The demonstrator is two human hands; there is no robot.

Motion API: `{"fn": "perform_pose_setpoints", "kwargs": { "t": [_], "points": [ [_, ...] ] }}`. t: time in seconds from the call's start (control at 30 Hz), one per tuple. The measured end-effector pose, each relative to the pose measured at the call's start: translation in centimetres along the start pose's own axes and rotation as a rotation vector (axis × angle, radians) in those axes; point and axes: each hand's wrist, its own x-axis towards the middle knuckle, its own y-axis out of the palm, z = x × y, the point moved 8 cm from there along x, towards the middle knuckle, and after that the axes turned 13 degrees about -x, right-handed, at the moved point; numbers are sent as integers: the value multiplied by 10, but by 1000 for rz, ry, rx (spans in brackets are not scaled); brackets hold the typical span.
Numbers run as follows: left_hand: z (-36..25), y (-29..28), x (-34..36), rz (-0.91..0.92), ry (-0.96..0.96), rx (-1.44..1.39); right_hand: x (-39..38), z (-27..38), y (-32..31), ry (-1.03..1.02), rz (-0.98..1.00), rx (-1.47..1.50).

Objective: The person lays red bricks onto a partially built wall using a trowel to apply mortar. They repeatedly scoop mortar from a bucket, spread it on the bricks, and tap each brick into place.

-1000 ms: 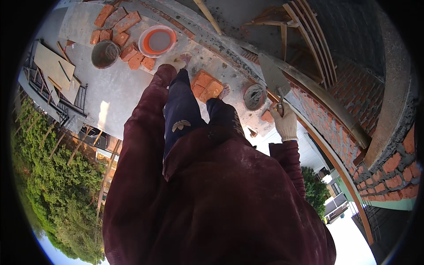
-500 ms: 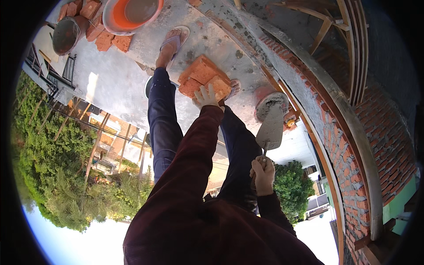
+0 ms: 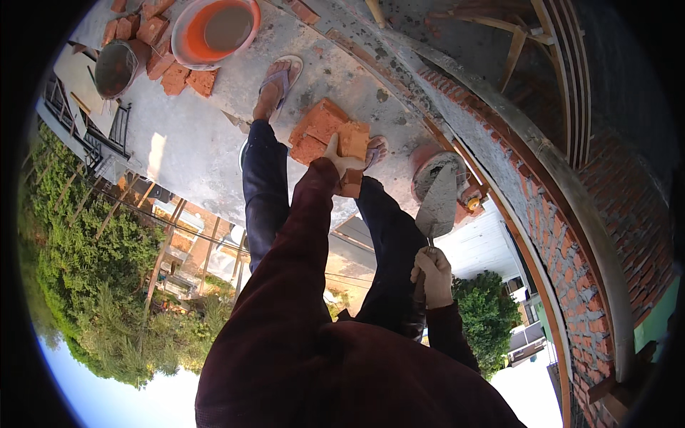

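L hand (image 3: 345, 164), pale glove, wraps mid of an orange rectangular clay brick (image 3: 354, 135) at edge of orange clay brick stack (image 3: 321, 120), btwn feet on grey concrete floor (image 3: 193, 135). Brick's prob. heavyish, stiff, gritty, corners chip-prone; best grip: across narrow width, mid-length. R hand (image 3: 435, 277) clenches handle of grey mortar-smeared metal trowel (image 3: 437, 207), nr pinkish round bucket (image 3: 426, 153). Sandalled R foot (image 3: 376, 150), beside stack, obstructs.

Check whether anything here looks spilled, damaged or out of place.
Dark splotches mark the concrete floor near the right foot, perhaps dropped mortar. Some bricks beside the orange basin have jagged edges, possibly broken. Nothing else stands out.
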Motion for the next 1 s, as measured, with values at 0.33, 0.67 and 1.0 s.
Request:
{"fn": "perform_pose_setpoints", "kwargs": {
  "t": [0.33, 0.67, 1.0],
  "points": [
    [-292, 73, -241, 848, 259, -1229, -107, 57, -62, -157, 59, -11],
    [-555, 98, -585, 1063, 695, -619, -207, 150, -80, -698, -216, -378],
    [-548, 208, -595, 1230, 677, -503, -318, 347, 2, -821, 380, 301]
  ]
}}
